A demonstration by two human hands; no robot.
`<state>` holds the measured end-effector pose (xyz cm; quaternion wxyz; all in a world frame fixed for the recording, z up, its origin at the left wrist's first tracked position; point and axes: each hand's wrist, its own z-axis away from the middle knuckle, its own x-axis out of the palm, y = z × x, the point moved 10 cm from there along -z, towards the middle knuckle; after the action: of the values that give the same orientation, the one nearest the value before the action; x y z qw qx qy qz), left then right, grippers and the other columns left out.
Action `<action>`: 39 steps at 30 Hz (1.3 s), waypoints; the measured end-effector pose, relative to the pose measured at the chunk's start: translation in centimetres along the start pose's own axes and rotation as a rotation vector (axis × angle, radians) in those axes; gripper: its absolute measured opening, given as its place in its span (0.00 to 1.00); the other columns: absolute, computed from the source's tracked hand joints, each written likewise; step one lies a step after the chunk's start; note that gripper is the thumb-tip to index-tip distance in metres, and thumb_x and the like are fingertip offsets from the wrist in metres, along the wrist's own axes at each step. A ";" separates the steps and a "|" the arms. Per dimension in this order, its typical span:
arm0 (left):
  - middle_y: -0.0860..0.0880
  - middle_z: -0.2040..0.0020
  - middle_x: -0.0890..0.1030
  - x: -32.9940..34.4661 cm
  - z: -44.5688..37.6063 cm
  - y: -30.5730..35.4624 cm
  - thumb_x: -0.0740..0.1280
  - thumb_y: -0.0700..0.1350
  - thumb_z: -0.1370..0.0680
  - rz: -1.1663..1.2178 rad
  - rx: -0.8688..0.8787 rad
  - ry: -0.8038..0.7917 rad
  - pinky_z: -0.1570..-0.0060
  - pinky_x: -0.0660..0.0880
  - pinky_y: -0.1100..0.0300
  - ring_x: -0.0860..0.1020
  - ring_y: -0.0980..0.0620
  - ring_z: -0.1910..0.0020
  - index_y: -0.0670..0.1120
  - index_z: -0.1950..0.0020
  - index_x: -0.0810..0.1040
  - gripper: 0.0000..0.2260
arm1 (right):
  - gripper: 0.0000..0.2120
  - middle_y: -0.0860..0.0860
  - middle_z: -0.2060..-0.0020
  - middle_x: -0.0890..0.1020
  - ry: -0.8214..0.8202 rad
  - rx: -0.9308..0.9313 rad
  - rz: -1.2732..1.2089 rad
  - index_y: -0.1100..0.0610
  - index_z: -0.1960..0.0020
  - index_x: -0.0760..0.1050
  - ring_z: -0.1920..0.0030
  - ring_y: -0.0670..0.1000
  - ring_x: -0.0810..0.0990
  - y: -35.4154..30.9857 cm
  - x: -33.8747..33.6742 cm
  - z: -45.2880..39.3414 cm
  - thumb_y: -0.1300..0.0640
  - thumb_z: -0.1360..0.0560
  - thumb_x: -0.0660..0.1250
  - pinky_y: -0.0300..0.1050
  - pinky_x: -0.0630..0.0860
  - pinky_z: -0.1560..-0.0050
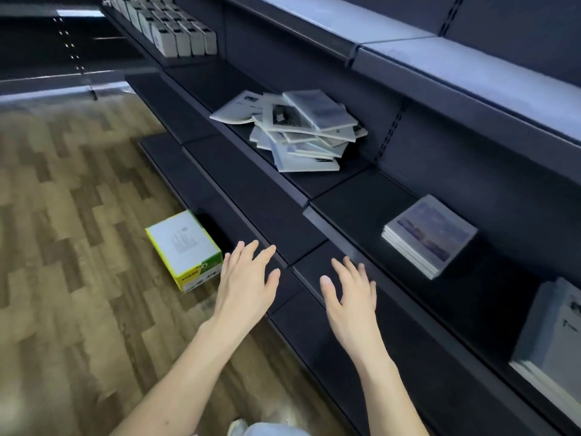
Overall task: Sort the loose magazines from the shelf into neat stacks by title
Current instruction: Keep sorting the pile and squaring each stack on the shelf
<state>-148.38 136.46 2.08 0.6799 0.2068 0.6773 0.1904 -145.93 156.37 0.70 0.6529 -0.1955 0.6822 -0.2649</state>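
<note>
Both hands are held flat and empty, fingers spread, before a dark shelf [355, 196].

Left hand [243, 283] and right hand [350, 298] are seen from the back, palms hidden, near the shelf's front edge. A squared stack [429, 236] is seen to the right, its cover blurred. A second stack [553, 347] is cut off by the frame edge. Farther back, loose magazines [298, 129] are heaped askew, titles unreadable. White boxes [185, 37] are lined up beyond.

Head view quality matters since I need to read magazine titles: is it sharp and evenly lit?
Head view: wide-angle bending of the shelf lines; loose pile soft, titles unreadable; neat stack slightly blurred; right-edge stack cropped; both hands motion-softened; dark shelving, cool glare above.
</note>
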 end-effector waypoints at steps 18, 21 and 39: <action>0.51 0.24 0.64 -8.3 -10.1 -9.0 0.60 0.52 0.18 0.008 -0.084 0.094 0.24 0.52 0.51 0.54 0.47 0.22 0.53 0.23 0.63 0.23 | 0.24 0.47 0.22 0.59 -0.122 -0.178 -0.077 0.48 0.23 0.62 0.21 0.48 0.47 -13.0 11.2 -12.3 0.45 0.18 0.58 0.57 0.47 0.22; 0.51 0.25 0.64 -9.7 -14.3 -8.7 0.60 0.53 0.18 -0.050 -0.030 0.092 0.24 0.50 0.53 0.53 0.48 0.23 0.53 0.23 0.62 0.24 | 0.25 0.47 0.22 0.59 -0.093 -0.199 -0.119 0.48 0.23 0.62 0.21 0.47 0.47 -15.0 11.3 -16.4 0.45 0.18 0.59 0.57 0.48 0.22; 0.53 0.24 0.63 -12.0 -34.4 -6.8 0.59 0.55 0.18 0.007 0.223 0.034 0.25 0.54 0.54 0.53 0.50 0.22 0.55 0.24 0.63 0.23 | 0.31 0.51 0.22 0.60 0.462 -0.107 -0.246 0.52 0.23 0.61 0.22 0.52 0.55 -17.7 5.6 -34.8 0.47 0.22 0.67 0.62 0.60 0.25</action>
<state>-183.07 125.07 8.62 0.6402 0.2803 0.7052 0.1194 -182.31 142.81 7.46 0.4317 -0.2454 0.7972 -0.3434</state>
